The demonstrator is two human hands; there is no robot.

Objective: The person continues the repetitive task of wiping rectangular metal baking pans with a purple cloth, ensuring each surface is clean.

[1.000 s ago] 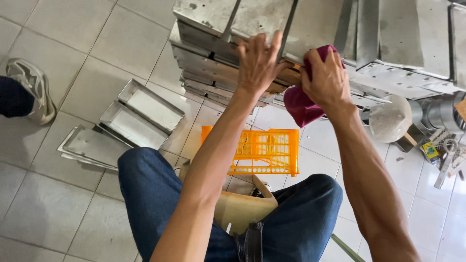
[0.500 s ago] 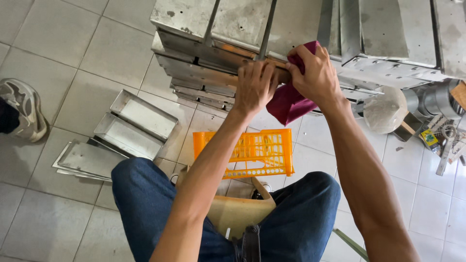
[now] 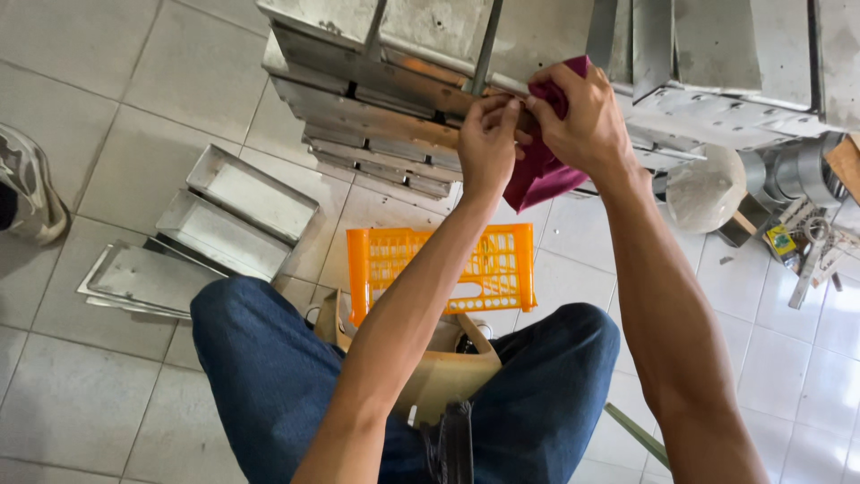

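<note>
My right hand [image 3: 582, 121] grips a dark red cloth [image 3: 540, 170] that hangs down below it. My left hand [image 3: 486, 143] is right beside it, its fingertips pinching the edge of the same cloth. Both hands are raised in front of a stack of long metal trays [image 3: 376, 99]. An upright metal tray [image 3: 421, 27] stands on top of that stack, just above my hands.
An orange plastic crate [image 3: 443, 269] sits on the tiled floor between my knees, with a tan bag [image 3: 448, 372] in front of it. Loose metal trays [image 3: 224, 224] lie at the left. Another person's shoe [image 3: 27, 184] is at the far left. Tape rolls and tools [image 3: 797, 206] lie at the right.
My left hand went from spread open on the tray stack to closing on the cloth next to my right hand. The view shifted a little downward.
</note>
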